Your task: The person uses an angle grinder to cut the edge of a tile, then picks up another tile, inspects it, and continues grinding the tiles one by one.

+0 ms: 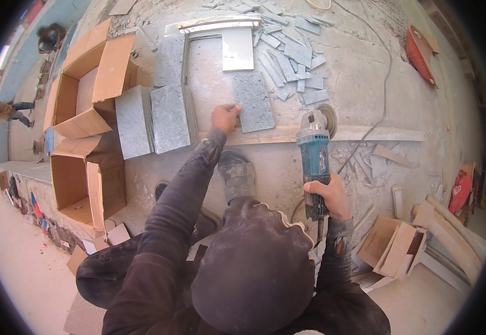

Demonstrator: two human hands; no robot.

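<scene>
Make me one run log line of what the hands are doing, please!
left hand: at left edge of grey tile | right hand: gripping teal grinder | nearby: tile stacks, grey offcuts, cardboard boxes

The concrete floor [360, 78] is grey and dusty. At the lower left lies a paler ground [28, 259]. The light is bright.

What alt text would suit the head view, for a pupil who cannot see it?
A person's right hand holds a teal angle grinder, while the left hand is at the left edge of a grey stone tile. Stacked tiles and open cardboard boxes stand to the left; cut tile strips lie scattered ahead.
</scene>
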